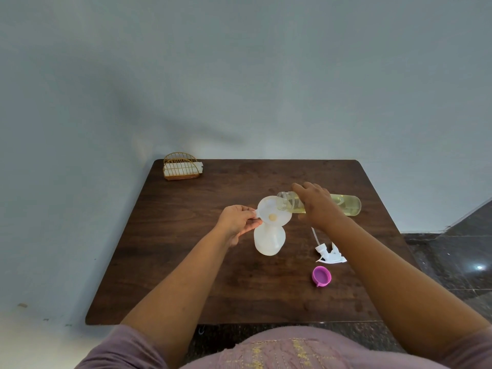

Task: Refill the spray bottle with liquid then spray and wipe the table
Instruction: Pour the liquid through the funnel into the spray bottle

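We see a see-through white spray bottle [269, 242] standing near the middle of the brown table [186, 262], with its top off. A pale funnel [271, 213] sits in its neck. Our left hand [238, 222] pinches the little tab on the funnel's left side, just above the bottle. Our right hand [316, 202] wraps around a clear bottle of yellow liquid [343, 205] and tips it sideways, so its open mouth rests over the funnel. It may be pouring, but we cannot see a stream. The white spray head [330, 254] lies on the table to the right of the bottle, and a purple cap [321, 276] lies near it. A gold napkin holder [181, 167] stands at the far left corner.
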A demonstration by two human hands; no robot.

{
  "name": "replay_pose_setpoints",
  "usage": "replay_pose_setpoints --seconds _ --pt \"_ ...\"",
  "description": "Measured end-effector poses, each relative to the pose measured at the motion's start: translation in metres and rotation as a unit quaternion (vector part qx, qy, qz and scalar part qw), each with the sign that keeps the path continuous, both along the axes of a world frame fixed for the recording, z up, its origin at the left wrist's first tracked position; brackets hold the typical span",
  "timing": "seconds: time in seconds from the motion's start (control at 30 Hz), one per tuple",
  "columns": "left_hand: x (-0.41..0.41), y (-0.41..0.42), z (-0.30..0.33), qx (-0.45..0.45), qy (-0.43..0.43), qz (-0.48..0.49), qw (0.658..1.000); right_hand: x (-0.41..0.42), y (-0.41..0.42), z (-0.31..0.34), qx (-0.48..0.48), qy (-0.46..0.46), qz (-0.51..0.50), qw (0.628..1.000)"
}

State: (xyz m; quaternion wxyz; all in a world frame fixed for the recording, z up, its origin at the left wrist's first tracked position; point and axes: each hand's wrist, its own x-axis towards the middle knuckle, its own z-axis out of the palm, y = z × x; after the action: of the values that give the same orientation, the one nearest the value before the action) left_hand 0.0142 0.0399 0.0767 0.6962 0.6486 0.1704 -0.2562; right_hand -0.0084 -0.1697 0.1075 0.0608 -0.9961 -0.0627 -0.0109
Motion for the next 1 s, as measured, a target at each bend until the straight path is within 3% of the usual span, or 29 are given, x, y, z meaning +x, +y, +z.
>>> replay_pose_setpoints --seconds 1.0 --pt "-0.0003 0.0023 0.0022 -0.006 -0.002 0.004 1.000 -0.0014 0.0008 0.0043 0.003 0.008 -0.003 1.000"
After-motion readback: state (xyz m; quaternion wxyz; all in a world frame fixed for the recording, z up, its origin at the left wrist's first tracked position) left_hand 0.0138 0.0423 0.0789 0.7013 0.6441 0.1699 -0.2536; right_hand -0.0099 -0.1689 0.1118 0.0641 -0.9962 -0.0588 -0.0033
